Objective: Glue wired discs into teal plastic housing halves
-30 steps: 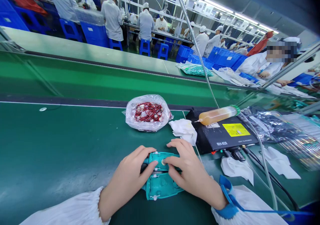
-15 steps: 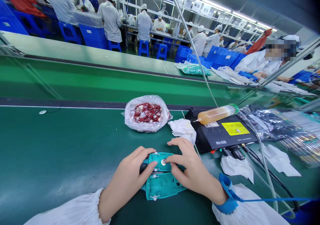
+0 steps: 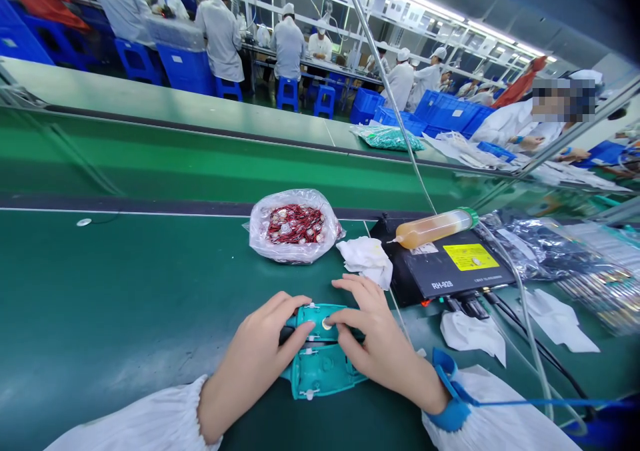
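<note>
A: Hands?
B: Left hand (image 3: 255, 364) and right hand (image 3: 375, 347) grip teal housing (image 3: 316, 319), fingers spread over it, right fingertips beside metal disc (image 3: 327, 323).
A: Position?
B: On green surface (image 3: 125, 291), touching teal shell (image 3: 320, 372). Beyond: wipe (image 3: 365, 262), red-wired bag (image 3: 294, 227), syringe (image 3: 433, 229) on black controller (image 3: 450, 271).

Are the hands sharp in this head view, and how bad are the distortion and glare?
Head view: the left hand, right hand and teal casing look sharp; wide-angle distortion bows the edges of the conveyor belt and tilts the far rows; ceiling lights leave a pale sheen on the belt; the top-right corner falls dark.
</note>
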